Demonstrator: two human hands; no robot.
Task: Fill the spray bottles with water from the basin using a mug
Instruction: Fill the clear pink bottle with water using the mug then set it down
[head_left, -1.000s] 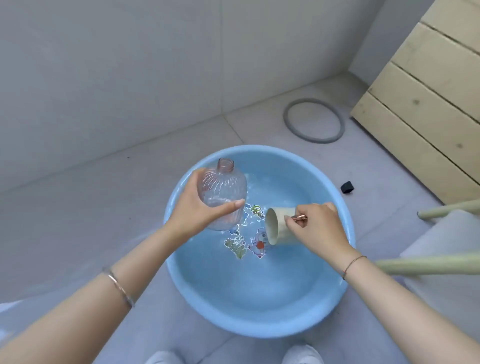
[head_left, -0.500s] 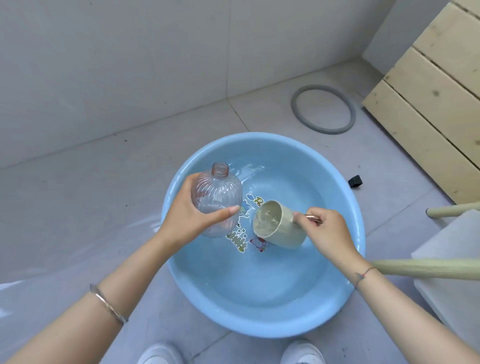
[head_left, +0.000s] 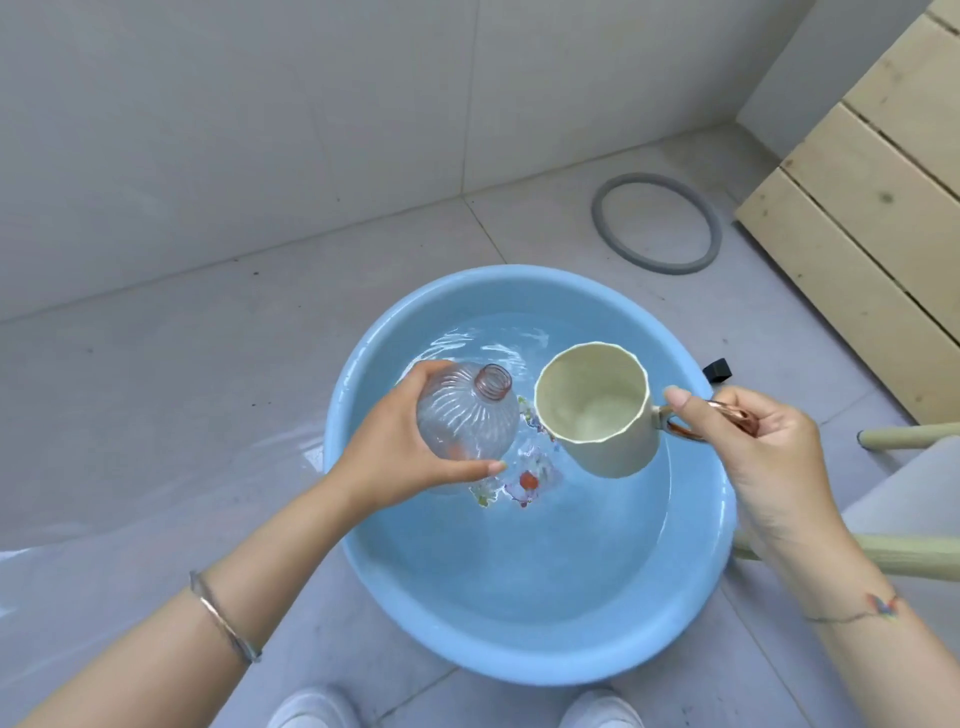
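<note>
Clear ribbed plastic forms the spray bottle (head_left: 467, 421): judged light, thin-walled, easily dented and slippery when wet. The left grip (head_left: 395, 452) is clamped round its body, below the open neck (head_left: 493, 382), holding it tilted above the basin (head_left: 519, 670). Hold there firmly, without squeezing. Just right of that grip, beside the neck, the cream mug (head_left: 597, 415) looks ceramic: stiff, breakable, heavier when filled. The right grip (head_left: 758, 441) pinches its copper handle (head_left: 675, 421). Count: one bottle, one mug, one basin; one grey ring (head_left: 657, 223) on the floor beyond.
</note>
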